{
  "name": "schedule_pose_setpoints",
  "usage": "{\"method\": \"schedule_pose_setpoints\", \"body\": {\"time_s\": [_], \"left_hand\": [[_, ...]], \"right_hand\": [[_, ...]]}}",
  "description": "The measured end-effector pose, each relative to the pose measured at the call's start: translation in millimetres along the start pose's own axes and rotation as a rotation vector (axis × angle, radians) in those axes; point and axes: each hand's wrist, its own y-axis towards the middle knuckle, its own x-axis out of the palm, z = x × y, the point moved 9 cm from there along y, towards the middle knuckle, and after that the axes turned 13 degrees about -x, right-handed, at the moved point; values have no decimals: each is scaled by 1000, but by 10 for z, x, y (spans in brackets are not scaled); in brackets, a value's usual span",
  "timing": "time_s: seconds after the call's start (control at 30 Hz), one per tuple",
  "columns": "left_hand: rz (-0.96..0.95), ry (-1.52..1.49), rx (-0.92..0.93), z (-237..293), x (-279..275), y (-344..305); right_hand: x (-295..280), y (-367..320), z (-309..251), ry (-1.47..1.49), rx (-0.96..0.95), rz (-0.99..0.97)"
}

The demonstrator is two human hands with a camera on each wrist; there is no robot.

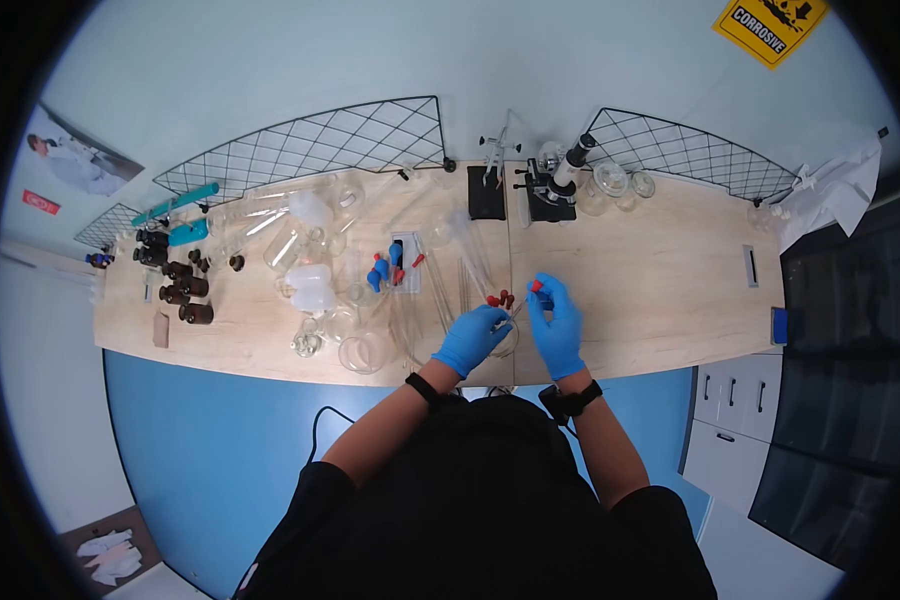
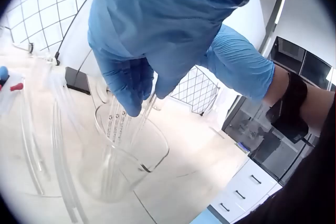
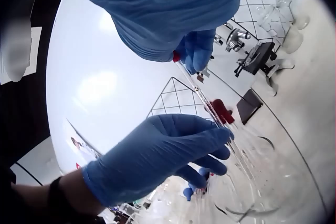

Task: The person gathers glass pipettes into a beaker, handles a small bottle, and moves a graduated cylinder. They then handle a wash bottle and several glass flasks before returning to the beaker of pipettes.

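Observation:
Between the fingertips of my right hand point(image 1: 558, 330) is a red rubber bulb point(image 3: 176, 56) at the top of a slim glass pipette point(image 3: 197, 88). My left hand point(image 1: 470, 342) pinches the glass lower down, above a glass beaker point(image 2: 167, 145). Several thin glass tubes with printed markings point(image 2: 116, 129) lean inside the beaker. Other red bulbs point(image 3: 220, 111) cluster beside the left fingertips, on tubes standing in the beaker. The pipette's lower end is hard to separate from the other clear glass.
Loose glass tubes point(image 1: 435, 295), blue bulbs point(image 1: 375, 279) and assorted clear glassware point(image 1: 312, 290) lie left of the beaker. Brown bottles point(image 1: 196, 314) stand farther left. A microscope point(image 1: 567, 175) and a clamp stand with a black base point(image 1: 486, 198) are at the back.

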Motion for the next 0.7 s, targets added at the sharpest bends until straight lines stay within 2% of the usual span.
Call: {"method": "schedule_pose_setpoints", "body": {"time_s": [0.07, 0.2, 0.27, 0.37, 0.53, 0.6, 0.7], "left_hand": [[-13, 237, -65, -118, 150, 28], [-38, 352, -143, -299, 337, 27], [40, 381, -113, -330, 355, 13], [37, 355, -72, -380, 425, -21], [34, 351, -112, -401, 424, -37], [43, 334, -121, -379, 367, -74], [26, 214, -50, -357, 253, -198]], "right_hand": [[60, -135, 177, -15, 1, -3], [173, -298, 381, -24, 58, -40], [240, -357, 509, -14, 70, -62], [343, -470, 673, -4, 100, -105], [444, -533, 766, 18, 139, -156], [472, -565, 847, 55, 239, -163], [371, -575, 776, -14, 151, -109]]}}
